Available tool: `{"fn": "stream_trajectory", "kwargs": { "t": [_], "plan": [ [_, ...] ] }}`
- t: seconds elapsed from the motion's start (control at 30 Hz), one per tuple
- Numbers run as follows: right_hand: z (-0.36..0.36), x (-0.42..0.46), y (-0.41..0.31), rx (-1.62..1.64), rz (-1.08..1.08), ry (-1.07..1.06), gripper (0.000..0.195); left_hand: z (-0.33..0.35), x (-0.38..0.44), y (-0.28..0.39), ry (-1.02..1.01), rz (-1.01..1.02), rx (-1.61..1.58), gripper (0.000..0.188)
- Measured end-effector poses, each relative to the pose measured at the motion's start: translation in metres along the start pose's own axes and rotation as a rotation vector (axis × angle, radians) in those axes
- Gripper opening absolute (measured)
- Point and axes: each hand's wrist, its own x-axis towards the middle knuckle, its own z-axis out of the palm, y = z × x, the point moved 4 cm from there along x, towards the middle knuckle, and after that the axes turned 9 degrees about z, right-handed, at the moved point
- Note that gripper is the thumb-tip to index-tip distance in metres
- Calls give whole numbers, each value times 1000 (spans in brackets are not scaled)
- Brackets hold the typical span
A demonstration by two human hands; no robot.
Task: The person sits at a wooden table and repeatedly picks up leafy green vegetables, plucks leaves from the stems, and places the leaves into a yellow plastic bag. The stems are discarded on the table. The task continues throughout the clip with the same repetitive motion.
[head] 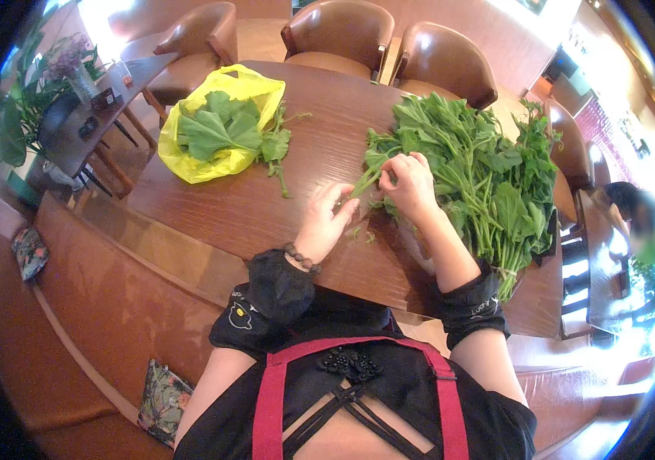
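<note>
Between my two hands runs a green leafy stem [366,181]. My left hand [326,217] pinches its lower end between thumb and fingers. My right hand [411,185] grips it farther up, beside a large heap of leafy greens [471,167]. Part of that heap is a bundle tied near its stem ends, at the lower right. A yellow plastic bag [175,158] stands open at the left, with broad green leaves [221,129] in it. A loose leafy sprig [276,146] lies against the bag's right side. Small green scraps [369,236] lie on the wood below my hands.
The brown wooden table [333,109] carries everything. Brown leather armchairs [342,31] stand along its far side. A bench seat [109,276] runs at the left, with patterned cushions [163,402]. A side table [120,95] with a flower vase is at upper left. Another person [638,218] is at the far right.
</note>
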Motion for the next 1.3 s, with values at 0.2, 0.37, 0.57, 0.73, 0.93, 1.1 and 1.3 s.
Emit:
{"fn": "stream_trajectory", "kwargs": {
  "t": [0.2,0.37,0.57,0.73,0.93,1.1,1.3],
  "plan": [
    [5,6,7,62,196,70,5,1,1,6,68,64,42,19],
    [-31,19,86,266,585,231,6,-9,-12,-4,88,-54,42,21],
    [-88,44,1,470,193,356,10,12,-16,-6,-130,251,322,26],
    [-86,12,-48,365,-64,339,19,2,-3,6,31,-209,-509,32],
    [-43,-40,-87,286,-310,16,37,6,-6,1,184,-631,-1074,16],
    [-35,-45,-92,359,-182,-9,28,6,-11,-1,286,-624,-1207,10],
    [-32,-47,-91,446,-41,-11,24,8,-13,-3,298,-659,-1394,13]
  ]
}}
